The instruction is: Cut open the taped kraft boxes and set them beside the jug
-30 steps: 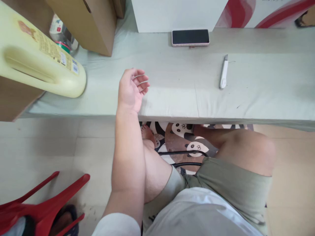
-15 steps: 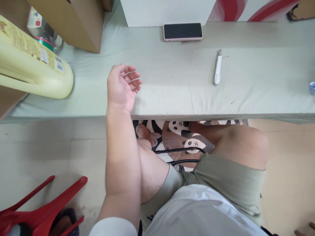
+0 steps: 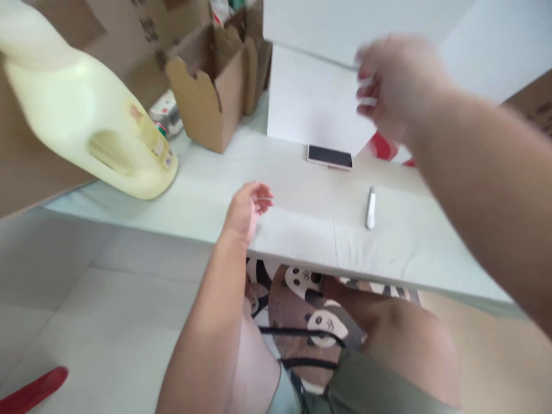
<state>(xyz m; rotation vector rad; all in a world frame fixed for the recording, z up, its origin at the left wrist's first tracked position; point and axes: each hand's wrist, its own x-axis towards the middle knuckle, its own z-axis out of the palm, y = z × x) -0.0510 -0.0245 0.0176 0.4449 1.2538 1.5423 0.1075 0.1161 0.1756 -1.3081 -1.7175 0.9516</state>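
Observation:
My left hand (image 3: pixel 249 211) rests on its side near the front edge of the cloth-covered table (image 3: pixel 297 230), fingers loosely curved and apart, holding nothing. Raised in front of the white box (image 3: pixel 317 100) is my right hand (image 3: pixel 397 86), blurred by motion. Its fingers are bent, with gaps between them, and I see nothing in them. Whether it touches the box I cannot tell. A phone (image 3: pixel 330 157) with a dark screen lies against the foot of the box. Closer to me, a white utility knife (image 3: pixel 370 209) lies on the cloth, apart from both hands.
At the left stands a large pale yellow jug (image 3: pixel 90 115). Behind it are an open cardboard box (image 3: pixel 224 92) and a small clear container (image 3: pixel 167 114). A red stool leg (image 3: pixel 37 391) shows at lower left. A panda-patterned mat (image 3: pixel 297 345) lies under the table.
My right hand has come into view, raised over the table at the upper right. The view has tilted up, showing more of the boxes and jug. My left hand stays open on the table.

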